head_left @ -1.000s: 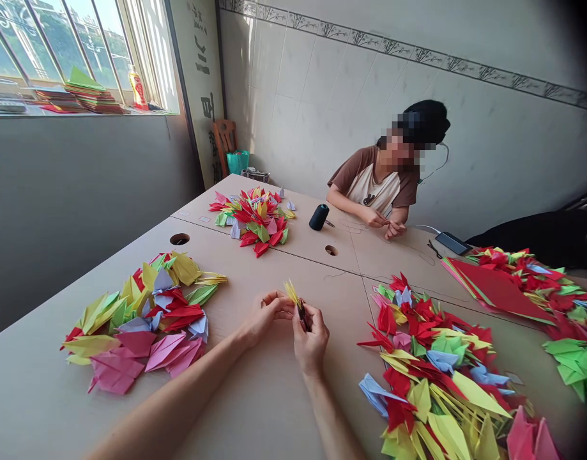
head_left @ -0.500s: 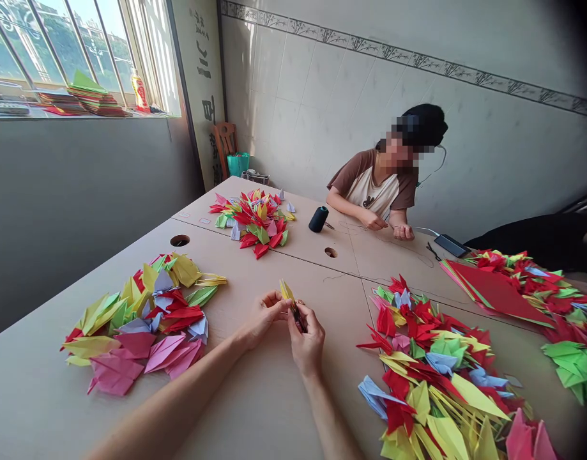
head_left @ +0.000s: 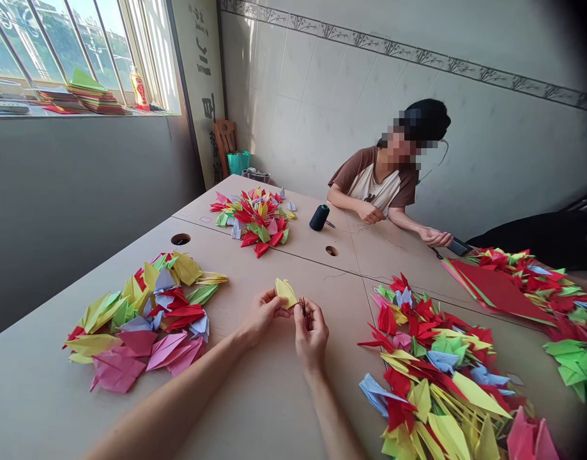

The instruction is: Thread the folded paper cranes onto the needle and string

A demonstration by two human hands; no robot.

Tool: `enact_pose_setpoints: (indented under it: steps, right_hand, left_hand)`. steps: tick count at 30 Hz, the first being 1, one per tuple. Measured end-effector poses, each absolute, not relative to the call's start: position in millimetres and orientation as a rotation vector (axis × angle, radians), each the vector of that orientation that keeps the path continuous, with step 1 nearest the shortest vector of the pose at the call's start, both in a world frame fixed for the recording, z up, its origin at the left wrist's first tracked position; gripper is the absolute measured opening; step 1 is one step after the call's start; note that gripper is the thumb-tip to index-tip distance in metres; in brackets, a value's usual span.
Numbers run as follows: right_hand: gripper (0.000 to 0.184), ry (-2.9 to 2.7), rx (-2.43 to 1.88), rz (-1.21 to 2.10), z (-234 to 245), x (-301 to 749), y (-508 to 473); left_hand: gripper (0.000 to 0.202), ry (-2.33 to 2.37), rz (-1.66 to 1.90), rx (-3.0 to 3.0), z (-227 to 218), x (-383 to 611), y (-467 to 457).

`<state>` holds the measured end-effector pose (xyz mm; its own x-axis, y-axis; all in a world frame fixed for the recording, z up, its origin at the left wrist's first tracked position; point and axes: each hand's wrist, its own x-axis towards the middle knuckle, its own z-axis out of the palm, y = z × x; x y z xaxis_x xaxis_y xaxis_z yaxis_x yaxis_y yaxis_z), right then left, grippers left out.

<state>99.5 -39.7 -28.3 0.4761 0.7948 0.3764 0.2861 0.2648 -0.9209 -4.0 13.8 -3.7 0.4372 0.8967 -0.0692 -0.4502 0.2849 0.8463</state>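
Note:
My left hand (head_left: pixel 264 314) pinches a yellow folded paper piece (head_left: pixel 285 291) between thumb and fingers, just above the table. Closed round a small, slim dark tool (head_left: pixel 303 308) is my right hand (head_left: pixel 313 335); the tool's exact kind is too small to make out. Its tip end is close to the lower right of the yellow paper, and whether they touch I cannot tell. A heap of folded paper pieces (head_left: pixel 125 319) in pink, yellow, green, red and blue lies left of my hands. To the right spreads a larger heap of similar pieces (head_left: pixel 437 370).
Across the table (head_left: pixel 255 409) sits another person (head_left: pixel 377 185), one hand at a phone (head_left: pixel 460 247). A dark thread spool (head_left: pixel 319 218) stands near a further paper heap (head_left: pixel 257 220). Two round holes pierce the tabletop. Red sheets (head_left: pixel 494 291) lie at right.
The yellow paper has turned so its broad face shows, and my right hand has shifted slightly right with the dark tool. The other person's hand has moved over to the phone.

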Motion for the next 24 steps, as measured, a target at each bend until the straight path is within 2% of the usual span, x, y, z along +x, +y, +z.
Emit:
enact_pose_setpoints:
  steps: [9,14,19,24]
  right_hand:
    - [0.031,-1.065,-1.337,0.44,-38.2,103.9,-34.8]
    - [0.032,-1.083,-1.321,0.441,-31.7,100.6,-38.1]
    - [0.02,-1.285,-1.322,0.358,-26.2,101.4,-41.9]
    - [0.019,-1.351,-1.312,0.344,-27.4,104.3,-40.3]
  left_hand:
    - [0.02,0.593,0.956,0.924,-7.4,-4.7,14.1]
    - [0.022,0.567,1.013,0.75,-7.5,-6.6,18.7]
    - [0.023,0.547,1.011,0.592,-7.2,-9.1,22.5]
    - [0.022,0.524,1.012,0.609,-7.2,-7.5,21.4]
